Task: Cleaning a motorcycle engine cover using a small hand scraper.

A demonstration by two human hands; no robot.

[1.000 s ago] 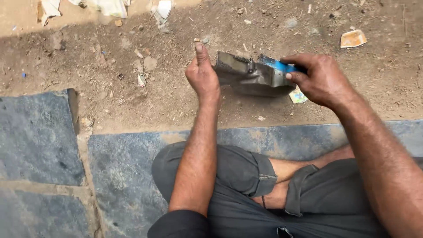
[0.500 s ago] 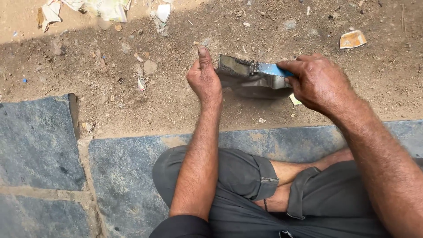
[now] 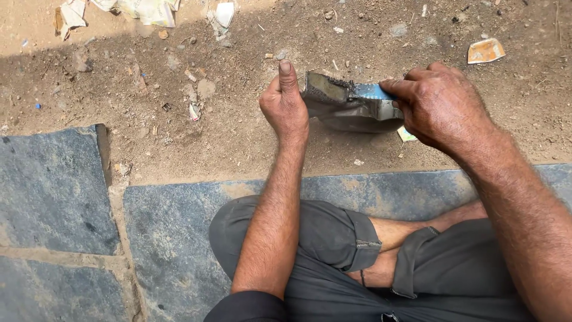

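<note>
Above bare dirt ground [image 3: 238, 137], beyond crossed legs: left hand [image 3: 286, 107] curled, thumb raised, gripping near end of grey, dusty, flat metal piece [image 3: 348, 110]; right hand [image 3: 441, 104] closed, pinching small blue strip [image 3: 372, 90] against its far end.

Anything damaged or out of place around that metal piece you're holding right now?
The grey metal piece between the left hand and right hand looks bent, with a rough, ragged top edge. A blue-edged tool lies against it. Torn paper scraps and a broken chip litter the dirt ground. Nothing spilled.
</note>
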